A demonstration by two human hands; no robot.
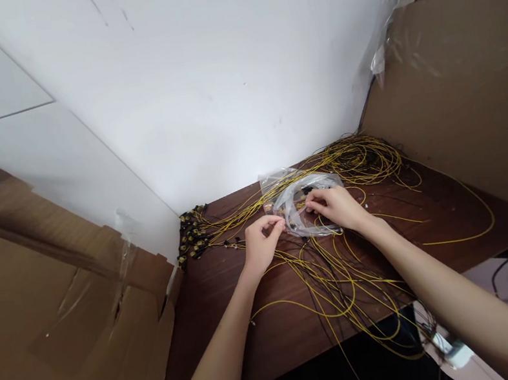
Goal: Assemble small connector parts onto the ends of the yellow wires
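My left hand (263, 240) is pinched at the left edge of a clear plastic bag (299, 224) lying on the brown table. What its fingertips hold is too small to name. Over the bag's right part, my right hand (333, 205) is closed, thumb against fingers, and its contents cannot be made out either. Small dark and yellow pieces show inside the bag. Yellow and black wires (345, 292) spread out below both hands toward the front edge. Behind the bag, a bundle of yellow wires (247, 207) runs left to a cluster of small black-and-yellow parts (193, 233).
A large coil of yellow and black wires (366, 157) rests at the back right of the table (224, 326). Cardboard boxes stand on the left (60, 316) and right (472, 86). The white wall (224, 77) closes off the back. Some wires hang over the front edge.
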